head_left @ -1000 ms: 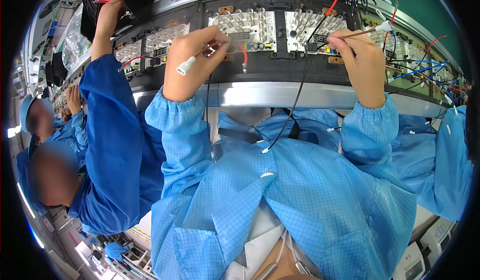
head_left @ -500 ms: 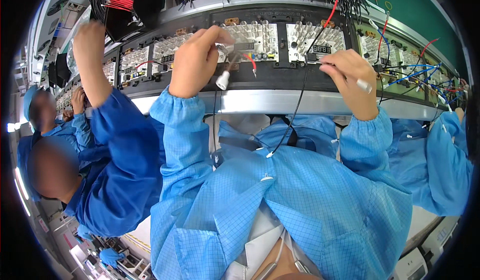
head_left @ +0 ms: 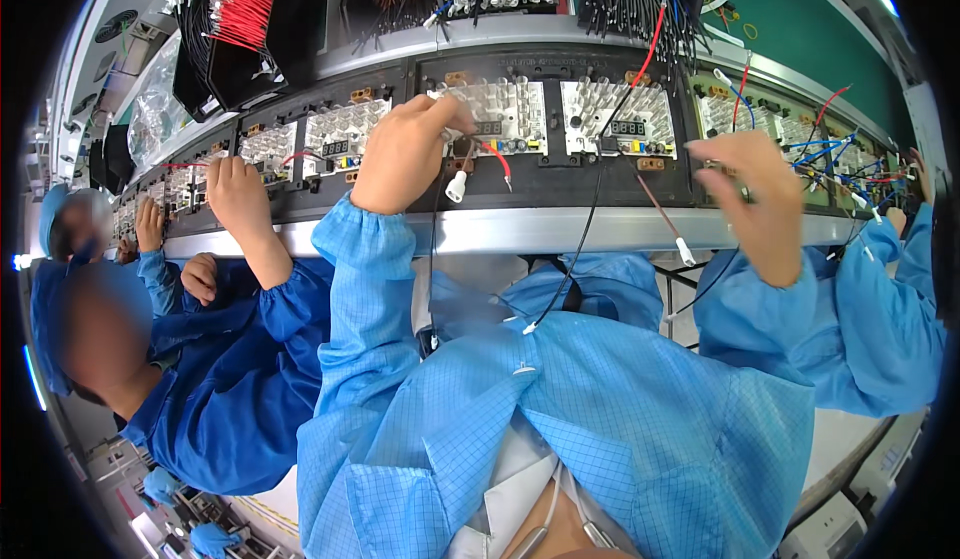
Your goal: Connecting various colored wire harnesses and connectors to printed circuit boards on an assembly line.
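Swinging off to the right, my right hand [head_left: 765, 194] has parted from the thin brown wire with a white plastic connector [head_left: 661, 207] that I had between finger and thumb a second ago. That wire now trails unheld from the lower edge of the white circuit board with clear upright cylinders and a black digit display [head_left: 587, 137], its connector end reaching down across the smooth silver metal rail [head_left: 540, 237]. I take it this lead no longer needs my grip, though whether its inner end is properly seated I cannot tell. My right thumb and fingers are blurred but spread wide, nothing seen between them, to the right of the wire and apart from it.

My left hand [head_left: 405, 154] bends over the lower left part of the neighbouring white circuit board [head_left: 522, 127], fingertips close together. A second brown wire with a white plastic connector [head_left: 457, 187] hangs just below them; whether I am pinching it I cannot tell. Just right of it, a short red wire with a metal tip [head_left: 506, 167] curves down over the black fixture frame [head_left: 545, 181].
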Available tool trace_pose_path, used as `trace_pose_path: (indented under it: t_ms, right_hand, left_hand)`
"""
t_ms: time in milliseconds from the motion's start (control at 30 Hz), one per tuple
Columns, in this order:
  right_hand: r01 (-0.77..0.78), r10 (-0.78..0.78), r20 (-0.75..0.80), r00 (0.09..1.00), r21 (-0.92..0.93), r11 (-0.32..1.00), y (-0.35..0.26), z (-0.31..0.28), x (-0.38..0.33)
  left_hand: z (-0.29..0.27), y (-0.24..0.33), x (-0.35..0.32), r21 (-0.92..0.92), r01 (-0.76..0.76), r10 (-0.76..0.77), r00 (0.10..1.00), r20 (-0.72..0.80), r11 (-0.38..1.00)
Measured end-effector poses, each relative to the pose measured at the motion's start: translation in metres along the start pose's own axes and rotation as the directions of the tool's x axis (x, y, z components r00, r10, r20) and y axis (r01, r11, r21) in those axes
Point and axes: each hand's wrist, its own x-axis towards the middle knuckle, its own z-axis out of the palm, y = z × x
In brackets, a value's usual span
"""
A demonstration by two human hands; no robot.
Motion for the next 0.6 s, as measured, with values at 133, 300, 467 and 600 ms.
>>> trace_pose_path:
  t_ms: [133, 300, 467, 600]
  right_hand:
    - [0.068, -0.092, -0.245, 0.965, -0.105, 0.992, -0.02, -0.08, 0.015]
    - [-0.183, 0.256, -0.224, 0.94, 0.304, 0.935, -0.029, -0.109, 0.079]
    - [0.437, -0.348, 0.316, 0.883, -0.282, 0.854, -0.022, -0.068, 0.218]
    - [0.372, -0.009, 0.493, 0.87, -0.643, 0.669, 0.079, -0.038, 0.251]
  left_hand:
    - [-0.013, 0.006, 0.0, -0.106, -0.052, 0.043, 0.996, -0.084, 0.993]
    - [-0.071, 0.039, 0.031, -0.074, -0.206, 0.167, 0.918, -0.358, 0.976]
    - [-0.107, 0.04, 0.126, 0.095, -0.231, 0.239, 0.967, -0.083, 0.968]
    - [0.0, -0.029, 0.282, 0.422, -0.389, 0.317, 0.919, 0.233, 0.819]
